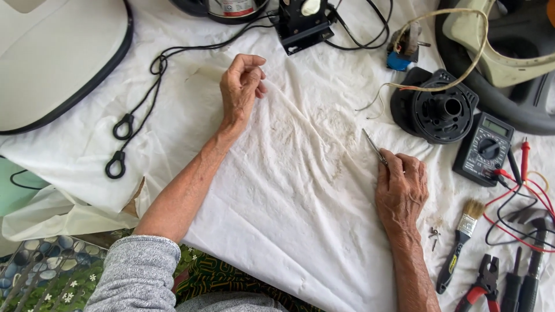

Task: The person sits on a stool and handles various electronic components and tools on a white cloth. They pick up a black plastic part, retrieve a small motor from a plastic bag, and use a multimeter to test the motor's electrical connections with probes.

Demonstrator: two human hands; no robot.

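A stained white cloth (289, 190) covers the work surface, creased into a long ridge between my hands. My left hand (240, 89) pinches a fold of the cloth at the ridge's upper end, fingers curled on the fabric. My right hand (400, 190) rests knuckles-up on the cloth at the lower right and holds thin metal tweezers (372, 144), whose tips point up and to the left. A grey sleeve covers my left upper arm.
A black round motor part (433, 107) and a black multimeter (484, 149) with red and black leads lie right of the tweezers. A paintbrush (461, 242), pliers (481, 283), screwdrivers and small screws (433, 236) sit at lower right. Black cable loops (121, 144) and a white casing (52, 52) lie left.
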